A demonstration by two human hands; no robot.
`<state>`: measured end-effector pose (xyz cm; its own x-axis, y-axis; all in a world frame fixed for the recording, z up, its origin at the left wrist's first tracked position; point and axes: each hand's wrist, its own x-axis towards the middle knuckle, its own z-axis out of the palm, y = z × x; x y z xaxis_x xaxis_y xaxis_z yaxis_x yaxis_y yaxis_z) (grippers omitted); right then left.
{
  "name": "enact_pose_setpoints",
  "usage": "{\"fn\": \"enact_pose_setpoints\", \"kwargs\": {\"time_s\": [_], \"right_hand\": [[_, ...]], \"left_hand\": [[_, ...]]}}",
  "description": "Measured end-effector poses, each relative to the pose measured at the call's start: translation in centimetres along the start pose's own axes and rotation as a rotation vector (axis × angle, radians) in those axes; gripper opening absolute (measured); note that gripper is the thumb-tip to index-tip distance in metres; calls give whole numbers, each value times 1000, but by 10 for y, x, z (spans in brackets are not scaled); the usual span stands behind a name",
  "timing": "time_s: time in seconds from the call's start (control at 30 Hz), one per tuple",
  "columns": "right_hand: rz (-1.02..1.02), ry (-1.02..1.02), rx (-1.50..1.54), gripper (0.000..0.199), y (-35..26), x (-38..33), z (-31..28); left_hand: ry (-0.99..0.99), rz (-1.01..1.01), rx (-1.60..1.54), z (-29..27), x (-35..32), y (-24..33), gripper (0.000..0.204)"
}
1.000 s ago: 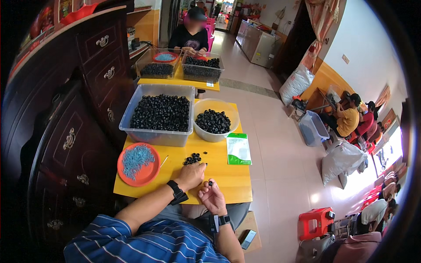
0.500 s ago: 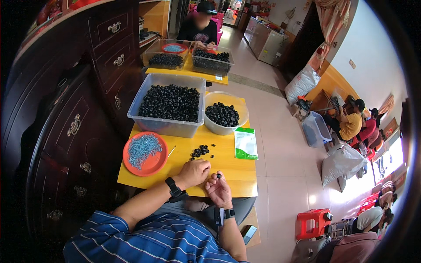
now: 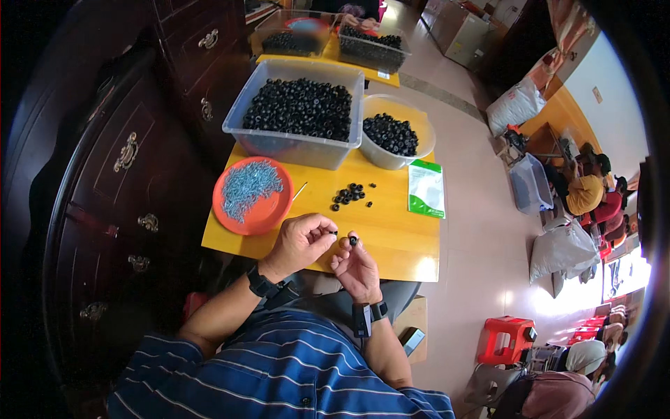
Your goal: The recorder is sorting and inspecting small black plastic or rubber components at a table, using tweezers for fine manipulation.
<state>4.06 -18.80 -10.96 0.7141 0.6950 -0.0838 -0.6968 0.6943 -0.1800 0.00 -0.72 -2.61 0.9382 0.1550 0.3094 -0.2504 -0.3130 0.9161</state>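
Note:
Above the front of the yellow table (image 3: pixel 391 255), my right hand (image 3: pixel 359 272) pinches a small black ring-shaped part (image 3: pixel 354 241) upright between thumb and fingertips. Close beside it, my left hand (image 3: pixel 301 243) is closed at the fingertips on a tiny dark piece (image 3: pixel 333 232), mostly hidden by the fingers. A loose cluster of similar black parts (image 3: pixel 349 195) lies on the table just beyond both hands. To the left sits an orange-red plate (image 3: pixel 276 218) heaped with small silvery-blue screw-like pieces (image 3: pixel 251 187). A thin pale stick (image 3: pixel 300 190) rests next to the plate.
A large clear bin (image 3: pixel 286 146) and a round tub (image 3: pixel 382 157), both full of black parts, stand at the back. A green-and-white packet (image 3: pixel 426 188) lies at the right edge. Dark drawers (image 3: pixel 105 209) flank the left; a person sits at the far table.
My left hand has turned and lifted, showing a dark piece at its fingertips. My right hand still holds its black part. The view has tipped downward, so the table sits higher in the picture.

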Motion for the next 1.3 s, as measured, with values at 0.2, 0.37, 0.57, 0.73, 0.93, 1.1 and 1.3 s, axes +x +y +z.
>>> {"fn": "enact_pose_setpoints", "kwargs": {"time_s": [0.2,0.37,0.57,0.73,0.93,1.1,1.3], "right_hand": [[56,-3,-5,21,18,7,14],[31,7,-71,19,23,9,15],[30,17,-87,22,28,11,21],[42,19,-107,22,28,13,20],[17,30,-142,21,29,12,19],[6,38,-201,21,30,12,17],[-6,93,-217,19,31,10,15]], "left_hand": [[-29,11,-9,-10,-6,2,12],[-81,29,-12,-12,-5,2,13],[-78,62,4,-16,-3,-4,13],[-94,60,7,-19,-2,-5,12],[-96,75,12,-20,-4,-9,14],[-107,59,-25,-19,-6,-7,15],[-122,148,65,-20,-3,-9,12]]}}
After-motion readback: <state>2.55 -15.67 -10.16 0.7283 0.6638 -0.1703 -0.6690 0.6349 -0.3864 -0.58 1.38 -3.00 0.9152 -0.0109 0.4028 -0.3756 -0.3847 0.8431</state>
